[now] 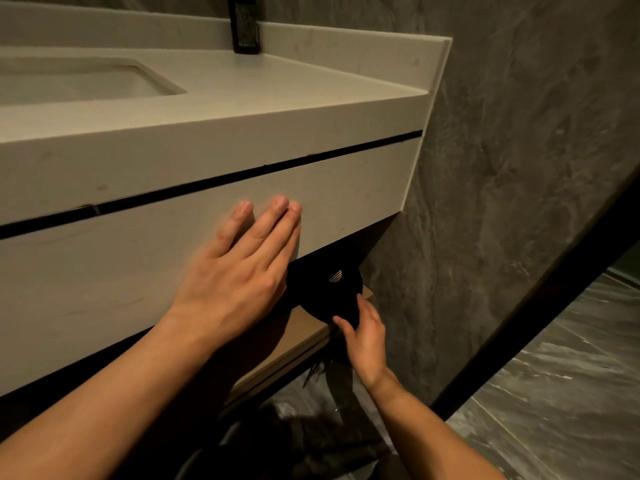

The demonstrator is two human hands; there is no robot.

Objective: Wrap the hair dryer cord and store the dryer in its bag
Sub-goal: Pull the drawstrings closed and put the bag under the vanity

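Observation:
A black bag (329, 289) with a small gold emblem sits on a wooden shelf (294, 337) under the vanity, partly tucked beneath the drawer. My right hand (363, 337) pinches the bag's lower right edge with thumb and fingers. My left hand (242, 261) lies flat with its fingers apart against the white drawer front (121, 271), just left of the bag. The hair dryer and its cord are hidden; a dark drawstring or tassel (315, 370) hangs below the shelf edge.
A white countertop (277, 98) with a sunken sink (79, 81) is above, and a dark dispenser (246, 26) stands at its back. A grey stone wall (519, 168) closes the right side. Grey marble floor (571, 393) lies lower right, with a dark bin (277, 445) below the shelf.

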